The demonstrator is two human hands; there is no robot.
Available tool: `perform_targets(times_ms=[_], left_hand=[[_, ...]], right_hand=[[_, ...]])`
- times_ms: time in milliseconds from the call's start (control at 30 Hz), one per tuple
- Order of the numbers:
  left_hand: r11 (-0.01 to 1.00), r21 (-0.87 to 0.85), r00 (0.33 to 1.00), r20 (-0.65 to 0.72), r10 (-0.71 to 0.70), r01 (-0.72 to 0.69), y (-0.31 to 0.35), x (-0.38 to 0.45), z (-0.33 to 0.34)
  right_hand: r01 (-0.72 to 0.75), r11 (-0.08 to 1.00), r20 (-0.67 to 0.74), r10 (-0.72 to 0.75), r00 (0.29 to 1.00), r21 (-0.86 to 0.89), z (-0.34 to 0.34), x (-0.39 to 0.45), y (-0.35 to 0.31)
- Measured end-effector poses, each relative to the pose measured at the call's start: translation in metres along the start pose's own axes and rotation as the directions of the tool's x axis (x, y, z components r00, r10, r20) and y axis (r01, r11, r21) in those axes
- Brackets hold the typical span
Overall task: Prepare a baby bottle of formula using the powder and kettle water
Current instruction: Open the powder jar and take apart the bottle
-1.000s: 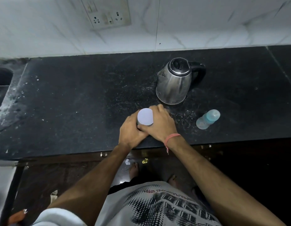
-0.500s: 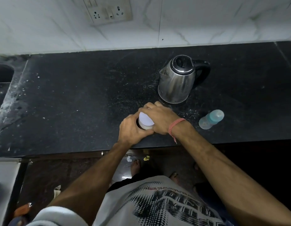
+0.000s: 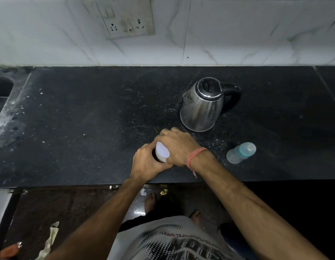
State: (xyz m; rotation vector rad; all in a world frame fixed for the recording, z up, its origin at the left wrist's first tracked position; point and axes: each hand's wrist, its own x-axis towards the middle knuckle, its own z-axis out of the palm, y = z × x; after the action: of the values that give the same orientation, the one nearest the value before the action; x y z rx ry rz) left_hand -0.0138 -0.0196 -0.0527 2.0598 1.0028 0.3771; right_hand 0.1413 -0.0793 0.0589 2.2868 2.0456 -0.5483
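Note:
A small dark powder jar (image 3: 155,155) with a white lid (image 3: 161,150) stands near the front edge of the black counter (image 3: 78,128). My left hand (image 3: 147,162) wraps around the jar's body. My right hand (image 3: 177,145) grips the lid from the right, and the lid sits tilted, its left side raised off the jar's mouth. A steel kettle (image 3: 202,107) with a black handle stands just behind my right hand, lid closed. The baby bottle (image 3: 240,152), clear with a teal collar and cap, stands to the right of my hands.
A sink edge (image 3: 1,89) lies at the far left of the counter. A wall socket plate (image 3: 127,17) sits on the white tiled wall behind. Powder specks dust the counter around the kettle. Below the counter edge are the floor and my feet.
The lid lay flat on the jar a second ago; now my right hand has turned over it and the lid is tilted up on one side. Kettle and bottle have stayed put.

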Motion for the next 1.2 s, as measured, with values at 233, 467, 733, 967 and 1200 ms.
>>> perform_targets(times_ms=[233, 467, 733, 967, 1200], left_hand=[[1.0, 0.001, 0.999, -0.021, -0.025, 0.025, 0.008, -0.002, -0.002], [0.999, -0.026, 0.999, -0.038, 0.021, -0.022, 0.02, -0.011, -0.003], [0.998, 0.055, 0.996, -0.076, -0.039, 0.044, 0.026, -0.014, 0.007], [0.997, 0.053, 0.994, -0.095, -0.056, 0.061, 0.03, -0.017, 0.008], [0.995, 0.085, 0.985, -0.154, 0.074, -0.061, 0.05, -0.021, 0.01]], right_hand=[[0.217, 0.97, 0.001, -0.218, 0.976, 0.109, -0.012, -0.001, 0.022], [0.139, 0.724, -0.42, 0.223, 0.88, 0.675, 0.003, -0.031, 0.052], [-0.196, 0.585, -0.273, 0.615, 0.74, 0.787, 0.106, -0.054, 0.079], [-0.252, 0.699, -0.318, 0.576, 0.753, 0.669, 0.136, -0.052, 0.085], [-0.293, 0.66, -0.218, 0.578, 0.787, 0.692, 0.119, -0.052, 0.084]])
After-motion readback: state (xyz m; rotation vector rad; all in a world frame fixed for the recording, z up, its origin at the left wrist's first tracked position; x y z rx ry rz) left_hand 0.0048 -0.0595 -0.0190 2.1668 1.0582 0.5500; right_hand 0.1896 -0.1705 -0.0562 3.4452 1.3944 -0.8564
